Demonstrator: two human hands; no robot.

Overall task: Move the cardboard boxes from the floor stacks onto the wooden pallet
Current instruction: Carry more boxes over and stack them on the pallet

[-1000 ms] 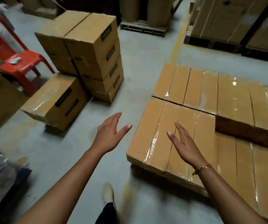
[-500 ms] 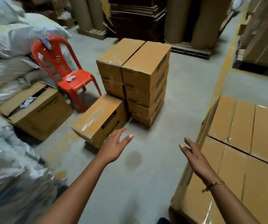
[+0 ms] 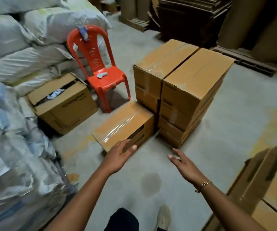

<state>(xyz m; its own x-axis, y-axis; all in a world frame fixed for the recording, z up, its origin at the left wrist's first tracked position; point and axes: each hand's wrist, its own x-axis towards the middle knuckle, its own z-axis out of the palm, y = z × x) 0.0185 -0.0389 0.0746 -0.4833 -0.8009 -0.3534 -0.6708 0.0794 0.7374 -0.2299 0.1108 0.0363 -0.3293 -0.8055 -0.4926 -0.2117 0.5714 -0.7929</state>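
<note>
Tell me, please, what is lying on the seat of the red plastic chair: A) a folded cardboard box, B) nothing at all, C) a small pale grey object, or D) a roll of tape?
C: a small pale grey object rests on the seat of the red chair; what it is exactly cannot be told from here.

Brown boxes [image 3: 181,84], red chair [image 3: 99,70]
</note>
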